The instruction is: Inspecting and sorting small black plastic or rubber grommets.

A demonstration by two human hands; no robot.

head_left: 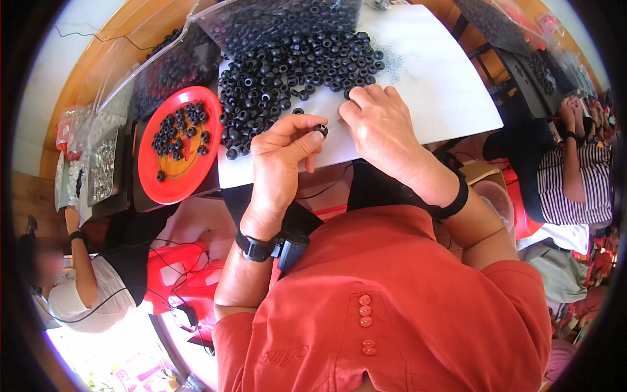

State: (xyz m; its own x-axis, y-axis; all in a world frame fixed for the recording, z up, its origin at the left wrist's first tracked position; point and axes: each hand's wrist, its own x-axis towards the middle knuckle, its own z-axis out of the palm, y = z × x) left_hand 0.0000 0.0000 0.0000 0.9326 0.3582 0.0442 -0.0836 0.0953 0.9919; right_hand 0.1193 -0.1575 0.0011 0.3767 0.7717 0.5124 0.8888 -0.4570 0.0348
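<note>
My left hand [281, 157] pinches a small black ring-shaped bead [321, 129] between thumb and fingertips, just above the white board [444, 85]. My right hand [379, 124] rests on the board beside it, fingers curled down, fingertips touching the near edge of a big heap of black beads [294, 65]. Whether the right hand holds anything is hidden under its fingers. Both wrists wear black bands.
A red round plate [171, 176] with several black beads sits left of the board. Clear plastic bags [274, 19] of beads lie behind the heap. A tray of silvery parts [103, 166] is at far left. Other people sit at left [85, 287] and right [575, 176].
</note>
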